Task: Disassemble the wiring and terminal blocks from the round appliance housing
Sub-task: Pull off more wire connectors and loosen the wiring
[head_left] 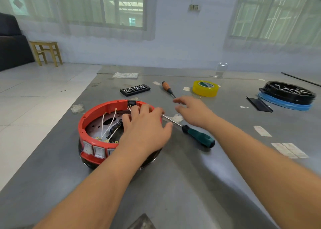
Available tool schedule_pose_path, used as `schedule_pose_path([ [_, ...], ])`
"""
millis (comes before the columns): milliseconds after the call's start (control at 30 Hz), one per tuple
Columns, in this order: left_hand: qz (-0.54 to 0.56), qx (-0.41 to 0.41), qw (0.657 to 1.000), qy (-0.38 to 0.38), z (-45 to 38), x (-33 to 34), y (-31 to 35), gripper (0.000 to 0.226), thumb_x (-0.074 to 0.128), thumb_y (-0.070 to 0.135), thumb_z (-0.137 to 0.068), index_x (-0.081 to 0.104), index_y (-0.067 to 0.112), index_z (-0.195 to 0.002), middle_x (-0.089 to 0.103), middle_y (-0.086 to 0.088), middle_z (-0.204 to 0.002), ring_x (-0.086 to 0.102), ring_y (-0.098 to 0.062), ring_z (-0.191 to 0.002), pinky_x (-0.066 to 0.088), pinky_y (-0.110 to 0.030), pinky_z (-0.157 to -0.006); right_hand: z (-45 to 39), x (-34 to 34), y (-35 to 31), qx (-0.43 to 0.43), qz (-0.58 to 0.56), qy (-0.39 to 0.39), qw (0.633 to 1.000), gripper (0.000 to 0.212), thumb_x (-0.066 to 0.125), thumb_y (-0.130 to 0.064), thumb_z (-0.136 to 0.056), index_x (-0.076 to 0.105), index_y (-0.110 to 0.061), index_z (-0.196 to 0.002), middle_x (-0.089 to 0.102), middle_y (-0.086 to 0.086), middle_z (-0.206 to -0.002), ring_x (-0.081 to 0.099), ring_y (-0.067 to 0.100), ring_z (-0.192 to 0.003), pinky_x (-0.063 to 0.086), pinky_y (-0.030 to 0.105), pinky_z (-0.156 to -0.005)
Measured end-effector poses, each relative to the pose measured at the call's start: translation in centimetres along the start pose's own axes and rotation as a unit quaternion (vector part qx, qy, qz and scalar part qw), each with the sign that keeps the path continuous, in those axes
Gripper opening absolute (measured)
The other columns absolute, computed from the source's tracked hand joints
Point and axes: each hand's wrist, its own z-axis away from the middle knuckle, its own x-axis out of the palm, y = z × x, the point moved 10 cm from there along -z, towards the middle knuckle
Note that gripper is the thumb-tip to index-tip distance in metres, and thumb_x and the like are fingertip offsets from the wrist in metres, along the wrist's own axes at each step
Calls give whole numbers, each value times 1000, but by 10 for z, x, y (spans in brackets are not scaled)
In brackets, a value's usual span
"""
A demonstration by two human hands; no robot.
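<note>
grey table (pixel 191 185) | tiled floor (pixel 34 93) | left grip (pixel 145 126) spread | right grip (pixel 192 110) spread

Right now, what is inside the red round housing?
Inside the red housing: white wires with brass terminals, a perforated metal plate, black-taped bundle. The left hand covers the right part.

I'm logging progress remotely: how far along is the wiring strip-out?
Early. Done: red housing open, insides exposed. In hand: left hand reaches inside near the far-wall black block; right hand hovers empty. Left: white wires remain attached, green screwdriver lies unused.
</note>
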Motion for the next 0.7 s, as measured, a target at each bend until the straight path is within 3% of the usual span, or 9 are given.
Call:
schedule_pose_path([
  [133, 203, 35, 969, 139, 10, -47, -4, 23, 62, 27, -97, 72, 28, -118, 68, 4, -124, 58, -20, -119, 45, -40, -104, 45, 22, -37, -2, -132, 8, 991, 41, 49, -36, -105, 56, -18, -141, 62, -2, -138, 56, 12, -124, 37, 20, -95],
  [200, 273, 56, 943, 182, 23, -67, -12, 20, 63, 18, -97, 73, 27, -111, 70, 12, -110, 62, -1, -99, 48, -19, -90, 60, 36, -47, 12, -179, 5, 984, 46, 46, -48, -104, 54, -21, -141, 63, -8, -129, 56, 8, -117, 41, 22, -90],
  [267, 279, 57, 939, 193, 36, -79, -26, 19, 61, 18, -99, 72, 31, -109, 68, 20, -103, 60, 6, -91, 43, -8, -78, 72, 50, -55, 13, -209, 0, 978, 48, 43, -53, -103, 52, -25, -141, 62, -10, -128, 58, 8, -119, 45, 26, -94],
  [300, 263, 55, 942, 200, 44, -83, -35, 19, 61, 18, -99, 71, 32, -108, 67, 22, -102, 60, 5, -93, 45, -10, -81, 77, 56, -57, 15, -216, 2, 976, 50, 42, -55, -103, 50, -27, -143, 61, -8, -133, 57, 11, -124, 46, 30, -101],
  [367, 195, 42, 953, 230, 62, -89, -56, 18, 62, 17, -98, 72, 29, -105, 68, 17, -106, 59, -3, -106, 48, -31, -97, 84, 64, -54, 37, -223, 19, 974, 61, 38, -62, -101, 41, -26, -151, 53, -5, -148, 49, 15, -137, 40, 39, -114],
  [433, 129, -4, 959, 252, 79, -88, -82, 17, 65, 20, -97, 71, 29, -110, 66, 9, -120, 52, -17, -125, 38, -48, -109, 90, 70, -47, 66, -226, 39, 971, 72, 34, -70, -98, 40, -24, -153, 52, -3, -150, 47, 17, -139, 39, 41, -115],
  [500, 144, -91, 956, 240, 91, -75, -112, 32, 65, 33, -97, 62, 32, -129, 50, 3, -145, 35, -24, -143, 26, -55, -117, 90, 73, -42, 71, -224, 53, 970, 65, 32, -71, -97, 55, -26, -137, 63, -6, -130, 57, 14, -124, 46, 32, -99],
  [567, 217, -186, 934, 215, 98, -57, -136, 53, 63, 46, -96, 47, 34, -145, 36, -1, -158, 27, -30, -150, 21, -58, -120, 88, 75, -40, 69, -232, 57, 969, 55, 32, -72, -96, 62, -31, -118, 66, -14, -109, 60, 6, -105, 43, 23, -80],
  [700, 368, -211, 886, 188, 94, -32, -143, 66, 60, 46, -101, 31, 28, -157, 45, -1, -155, 43, -30, -144, 34, -57, -120, 88, 71, -40, 58, -242, 65, 966, 47, 34, -72, -95, 67, -39, -103, 69, -20, -92, 59, -10, -88, 39, 15, -70],
])
